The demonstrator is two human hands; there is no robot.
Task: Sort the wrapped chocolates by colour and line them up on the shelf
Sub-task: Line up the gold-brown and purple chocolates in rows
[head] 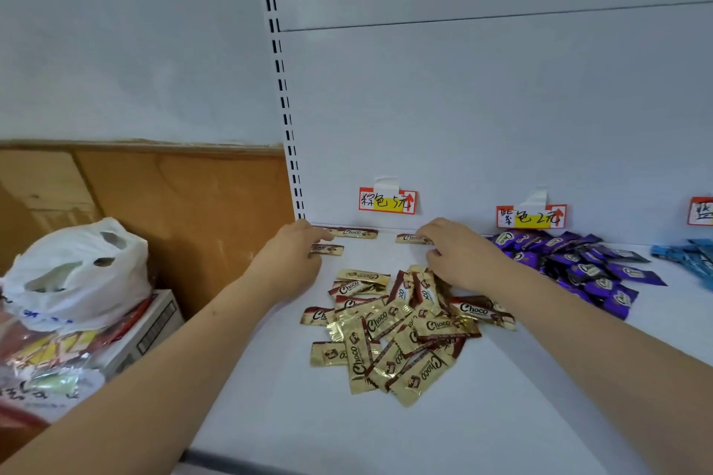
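A: State the position of your hands.

B: Your left hand (293,249) lies at the back left of the white shelf (270,416), fingers reaching over a brown chocolate (327,249); whether they pinch it cannot be told. Your right hand (453,251) has curled fingers touching another brown chocolate (409,238) by the back wall; the grip cannot be told.

A: Locate the chocolates.

B: One brown bar (357,232) lies along the back edge under the left price label (387,200). The brown and gold pile (397,328) sits between your forearms. The purple pile (571,266) lies right of it, with blue ones (690,260) at the far right.
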